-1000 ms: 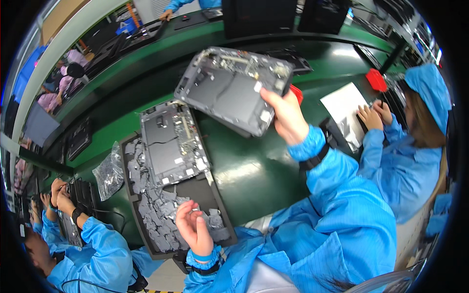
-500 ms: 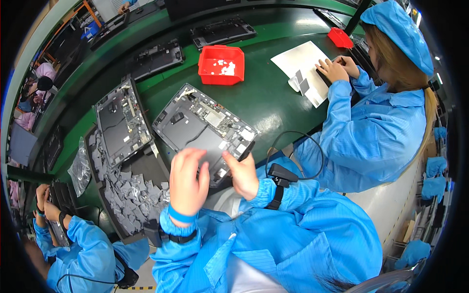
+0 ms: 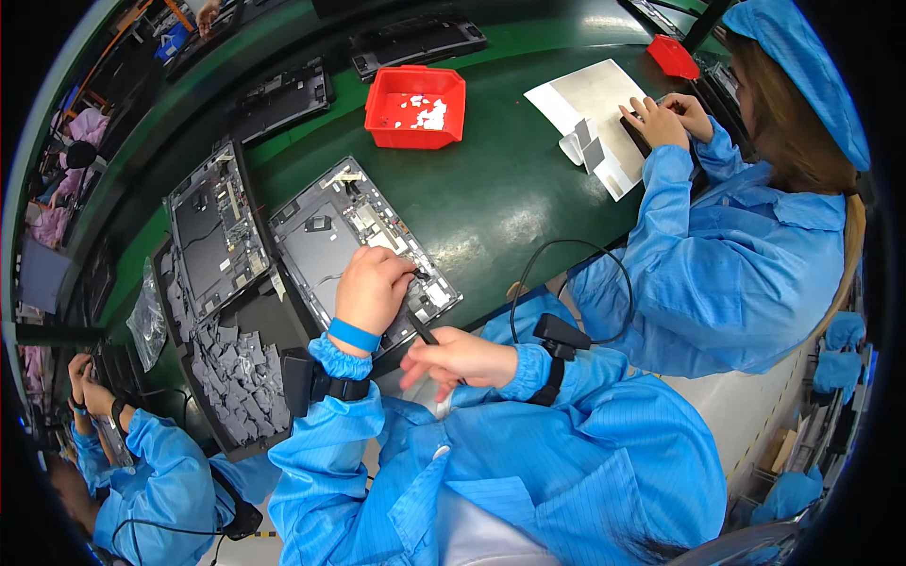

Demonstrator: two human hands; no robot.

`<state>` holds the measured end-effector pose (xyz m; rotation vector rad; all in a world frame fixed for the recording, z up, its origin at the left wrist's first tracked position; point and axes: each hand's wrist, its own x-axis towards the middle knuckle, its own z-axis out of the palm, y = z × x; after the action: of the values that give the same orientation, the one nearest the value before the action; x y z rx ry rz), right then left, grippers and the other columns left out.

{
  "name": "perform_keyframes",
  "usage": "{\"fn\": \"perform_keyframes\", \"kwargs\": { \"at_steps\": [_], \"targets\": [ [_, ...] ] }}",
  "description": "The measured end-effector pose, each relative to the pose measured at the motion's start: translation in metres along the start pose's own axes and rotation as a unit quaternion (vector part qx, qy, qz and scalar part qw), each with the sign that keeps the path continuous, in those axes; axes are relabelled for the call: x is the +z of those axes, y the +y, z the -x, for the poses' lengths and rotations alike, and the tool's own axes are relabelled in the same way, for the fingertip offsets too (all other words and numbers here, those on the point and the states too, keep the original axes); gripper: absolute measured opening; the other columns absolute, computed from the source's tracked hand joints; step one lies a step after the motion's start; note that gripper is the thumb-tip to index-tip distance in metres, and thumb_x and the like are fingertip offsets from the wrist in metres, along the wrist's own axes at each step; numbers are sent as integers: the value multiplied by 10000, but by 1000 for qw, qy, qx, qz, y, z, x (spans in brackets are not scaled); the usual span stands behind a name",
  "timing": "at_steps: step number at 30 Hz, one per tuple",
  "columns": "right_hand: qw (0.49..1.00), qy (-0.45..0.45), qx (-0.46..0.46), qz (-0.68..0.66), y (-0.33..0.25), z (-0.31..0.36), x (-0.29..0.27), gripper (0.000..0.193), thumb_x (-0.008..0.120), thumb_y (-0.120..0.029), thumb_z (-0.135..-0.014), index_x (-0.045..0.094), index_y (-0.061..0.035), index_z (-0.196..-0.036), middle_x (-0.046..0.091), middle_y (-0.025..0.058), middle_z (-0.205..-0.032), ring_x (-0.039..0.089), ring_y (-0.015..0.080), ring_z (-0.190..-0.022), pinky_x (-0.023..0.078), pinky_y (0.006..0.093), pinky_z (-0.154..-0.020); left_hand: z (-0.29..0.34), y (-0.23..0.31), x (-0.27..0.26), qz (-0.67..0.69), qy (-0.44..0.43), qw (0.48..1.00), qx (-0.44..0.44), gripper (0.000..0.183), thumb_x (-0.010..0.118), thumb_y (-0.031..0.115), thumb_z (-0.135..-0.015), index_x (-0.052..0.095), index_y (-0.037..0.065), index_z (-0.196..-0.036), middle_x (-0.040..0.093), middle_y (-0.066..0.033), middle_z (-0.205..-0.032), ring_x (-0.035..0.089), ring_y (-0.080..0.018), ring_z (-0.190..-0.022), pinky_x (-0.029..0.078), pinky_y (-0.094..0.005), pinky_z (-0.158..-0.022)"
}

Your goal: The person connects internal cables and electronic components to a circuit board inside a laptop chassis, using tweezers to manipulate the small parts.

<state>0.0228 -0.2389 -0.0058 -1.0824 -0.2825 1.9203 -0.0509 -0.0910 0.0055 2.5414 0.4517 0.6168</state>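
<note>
An opened laptop chassis (image 3: 326,250), dark grey with circuit boards along its far side, lies on the green bench in front of me. Over its near right part, my left hand (image 3: 370,291) is closed, fingertips pinched at a small black piece by the board's edge; what they grip is partly hidden. Beside the chassis's near corner, my right hand (image 3: 464,362) holds a slim dark stick-like tool (image 3: 421,328) between thumb and index finger. The tool points up and left toward the chassis, and my other right fingers look blurred.
A second opened chassis (image 3: 215,231) rests on a black tray (image 3: 279,330) of grey scraps at left. A red bin (image 3: 415,134) with white bits stands behind. At right, a co-worker's hands (image 3: 661,123) work over a white sheet (image 3: 590,94); another person sits lower left.
My left hand has come down onto the chassis, its fingers now pinched. My right hand has left the chassis edge, and a slim dark tool now shows in it.
</note>
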Motion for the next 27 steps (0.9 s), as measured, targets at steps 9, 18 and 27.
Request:
{"fn": "perform_keyframes", "kwargs": {
  "at_steps": [9,18,27],
  "targets": [
    [656,199,-493,536,-55,-26,-51,169,657,-27,-628,594,-22,-785,546,75,-702,559,251,-650,450,326,-553,9,0,-1,171,-29,977,-122,115,624,-30,-675,646,-3,-784,619,-95,-722,583,-180,-640,464,-261,-586],
    [545,185,-584,573,-52,-39,-51,140,634,-24,-601,538,-48,-700,504,62,-669,524,223,-524,423,309,-447,13,0,7,234,13,953,-190,137,623,-23,-706,653,-11,-839,623,-98,-768,577,-133,-656,461,-225,-585],
    [476,168,-578,641,-61,-38,-55,138,619,-71,-604,488,-67,-648,457,46,-635,513,197,-506,410,308,-431,12,4,8,225,9,953,-205,157,605,-30,-721,649,-13,-871,619,-87,-801,553,-99,-644,442,-200,-557]
  ]
}}
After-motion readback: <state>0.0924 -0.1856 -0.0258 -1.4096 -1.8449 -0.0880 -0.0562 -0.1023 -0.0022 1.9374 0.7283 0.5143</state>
